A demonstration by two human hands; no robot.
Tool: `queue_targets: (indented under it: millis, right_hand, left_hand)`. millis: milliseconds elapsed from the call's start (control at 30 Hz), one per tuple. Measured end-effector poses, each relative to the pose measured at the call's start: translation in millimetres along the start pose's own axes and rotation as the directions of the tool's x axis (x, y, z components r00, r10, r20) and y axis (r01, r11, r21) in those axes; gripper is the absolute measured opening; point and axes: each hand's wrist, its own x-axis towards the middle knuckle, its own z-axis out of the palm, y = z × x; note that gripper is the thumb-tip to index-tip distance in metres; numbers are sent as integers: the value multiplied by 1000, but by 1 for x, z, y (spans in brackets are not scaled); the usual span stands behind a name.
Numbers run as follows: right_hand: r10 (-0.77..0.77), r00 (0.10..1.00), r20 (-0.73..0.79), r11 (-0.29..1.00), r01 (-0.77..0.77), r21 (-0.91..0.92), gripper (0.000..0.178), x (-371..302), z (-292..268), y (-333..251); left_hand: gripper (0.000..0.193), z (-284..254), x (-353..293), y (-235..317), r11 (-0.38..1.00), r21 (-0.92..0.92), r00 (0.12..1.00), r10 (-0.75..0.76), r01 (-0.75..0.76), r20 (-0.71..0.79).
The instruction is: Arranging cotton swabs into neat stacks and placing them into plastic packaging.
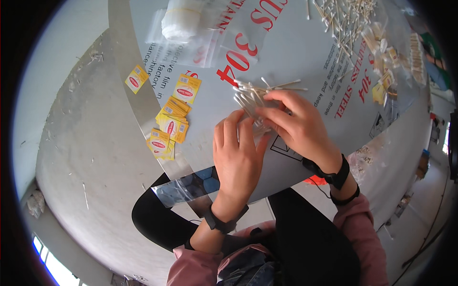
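Note:
Both hands meet over the near middle of the table around a bunch of white-tipped cotton swabs (248, 99). My left hand (238, 155) has its fingers curled against the near end of the bunch, where a clear plastic film seems to lie. From the right, my right hand (300, 126) closes its thumb and fingers on the side of the same bunch. The lower ends are hidden between the hands. Just beyond the fingertips, several loose cotton swabs (286, 86) lie crossed on the table.
The table (296, 52) wears a printed grey film. Yellow printed cards (173, 125) lie in overlapping piles to the left, with a single yellow card (137, 79) farther left. Clear plastic bags (183, 26) rest at the back. A swab heap (346, 19) and packed swabs (384, 59) lie far right.

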Motion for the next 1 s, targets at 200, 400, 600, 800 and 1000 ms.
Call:
queue_targets:
  millis: [200,400,600,800,1000]
  right_hand:
    - [44,998,-49,999,-46,-25,27,1,-3,2]
    - [69,996,-50,997,-71,-34,27,-1,-6,9]
    - [-15,999,-45,1000,14,-24,33,-3,1,9]
    - [-88,996,-35,996,87,-19,34,-2,3,6]
    - [31,988,-152,999,-28,21,27,-8,-5,11]
  left_hand:
    - [62,2,10,-2,999,-46,999,22,-20,38]
    - [72,-16,31,-5,979,116,981,151,-165,119]
    - [74,-18,39,-14,948,190,957,219,-255,190]
    - [73,-21,37,-13,971,99,969,205,-220,136]
    - [65,-20,50,-4,920,172,928,318,-352,197]
